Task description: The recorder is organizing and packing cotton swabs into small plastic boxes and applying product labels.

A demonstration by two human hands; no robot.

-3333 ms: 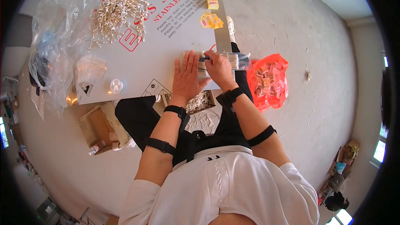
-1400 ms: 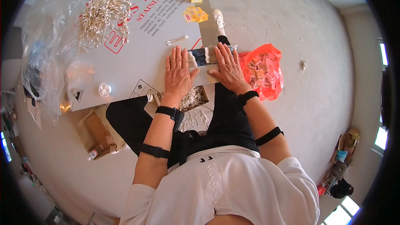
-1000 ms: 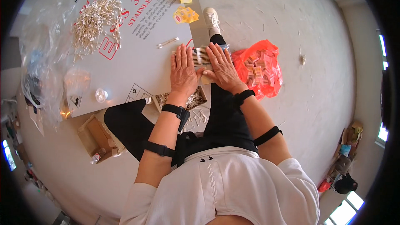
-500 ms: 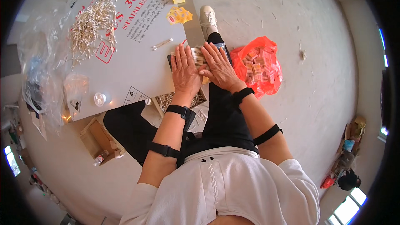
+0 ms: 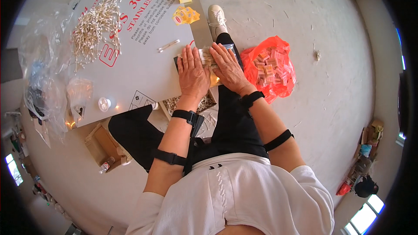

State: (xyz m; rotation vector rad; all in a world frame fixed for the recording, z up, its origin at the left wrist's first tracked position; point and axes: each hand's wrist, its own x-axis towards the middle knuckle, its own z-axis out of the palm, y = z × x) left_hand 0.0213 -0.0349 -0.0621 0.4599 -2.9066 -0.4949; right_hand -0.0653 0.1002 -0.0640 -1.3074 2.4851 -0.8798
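A row of cotton swabs (image 5: 206, 56) lies side by side at the table's right corner, on a dark-edged flat piece partly hidden by my hands. My left hand (image 5: 193, 77) rests flat over the row's left end, fingers stretched out. Over the right end lies my right hand (image 5: 230, 70), its fingers also straight and its thumb mostly out of sight. A clear plastic edge (image 5: 229, 47) shows beyond the right fingertips. Two or so loose swabs (image 5: 168, 46) lie on the table, left of my fingers.
A big heap of swabs (image 5: 96, 30) and clear plastic bags (image 5: 45, 69) cover the table's left. Yellow packets (image 5: 186, 15) lie at its far edge. A red bag (image 5: 291, 85) of small packs stands at right. Below sit a swab box (image 5: 209, 104) and an open carton (image 5: 101, 146).
My hands have drawn slightly apart at the thumbs, leaving a gap between them where they touched before. Both still lie flat over the swabs.
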